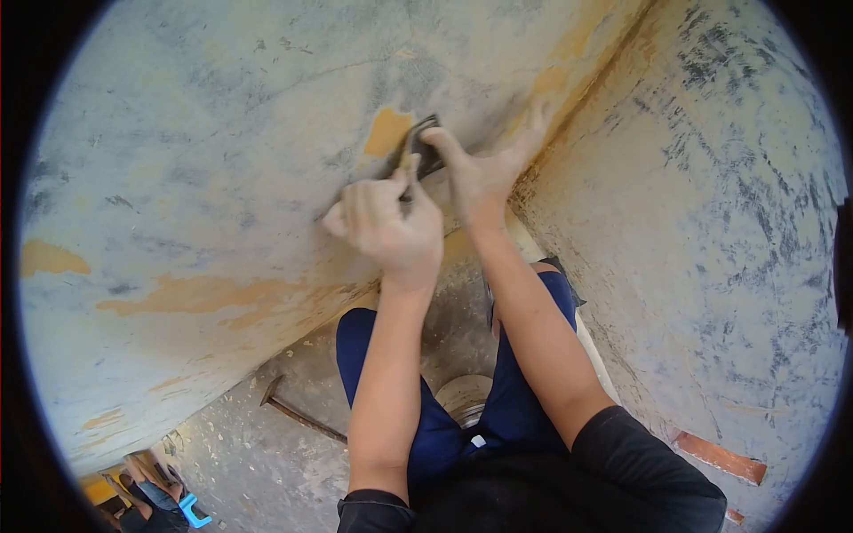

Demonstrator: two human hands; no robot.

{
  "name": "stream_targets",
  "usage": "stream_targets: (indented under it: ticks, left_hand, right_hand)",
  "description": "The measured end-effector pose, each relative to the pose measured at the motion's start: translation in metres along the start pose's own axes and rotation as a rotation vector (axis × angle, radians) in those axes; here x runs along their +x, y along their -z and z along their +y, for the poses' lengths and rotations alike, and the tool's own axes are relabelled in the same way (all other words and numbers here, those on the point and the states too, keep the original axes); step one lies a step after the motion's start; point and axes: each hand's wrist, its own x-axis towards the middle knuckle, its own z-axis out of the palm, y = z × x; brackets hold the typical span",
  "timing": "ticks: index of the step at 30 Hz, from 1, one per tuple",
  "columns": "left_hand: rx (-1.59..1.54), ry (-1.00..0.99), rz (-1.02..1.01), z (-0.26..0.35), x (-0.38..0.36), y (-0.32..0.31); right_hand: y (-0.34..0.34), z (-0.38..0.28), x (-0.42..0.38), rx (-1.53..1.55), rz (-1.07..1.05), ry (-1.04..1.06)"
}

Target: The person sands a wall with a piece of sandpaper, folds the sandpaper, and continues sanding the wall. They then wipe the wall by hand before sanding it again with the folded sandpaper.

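Observation:
My left hand (386, 218) is closed around the handle of a dark flat scraper (424, 147), whose blade lies against the wall (222, 151). My right hand (489, 173) has its thumb on the scraper's upper end, while its other fingers are spread toward the wall corner. Beside the blade is an orange patch (387, 131) where the pale surface coat is gone. More orange patches show low on the wall. Both hands look slightly blurred, and part of the scraper is hidden behind the fingers.
A second wall (702, 222) meets the first at the right. On the floor (258, 453) lies a hammer-like tool (302, 416). A round pale object (464, 395) is between my knees. Another person (147, 506) is at bottom left near a blue object (193, 511). Exposed brick (721, 457) shows at lower right.

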Motion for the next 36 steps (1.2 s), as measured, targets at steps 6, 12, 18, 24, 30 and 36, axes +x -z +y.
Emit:
stream_targets:
  ticks: [6,12,18,24,30,36]
  left_hand:
    - [0.041,0.050,0.015,-0.010,0.016,0.026]
    - [0.069,0.107,0.068,-0.036,0.007,0.039]
    - [-0.082,0.050,-0.155,0.000,-0.011,0.001]
    - [-0.080,0.018,-0.044,-0.008,0.008,0.005]
    - [-0.139,0.026,0.101,0.001,0.027,0.009]
    - [-0.082,0.077,-0.127,-0.007,-0.008,0.007]
  right_hand:
    - [-0.019,-0.016,-0.017,0.101,-0.024,-0.006]
    - [-0.034,-0.031,-0.032,0.134,-0.017,0.171]
    - [-0.007,0.001,-0.029,0.115,0.014,-0.236]
    - [-0.020,-0.014,-0.030,0.151,0.066,-0.364]
    - [-0.018,-0.049,-0.004,0.260,0.099,-0.234]
    - [-0.013,-0.001,-0.033,0.146,0.039,-0.388]
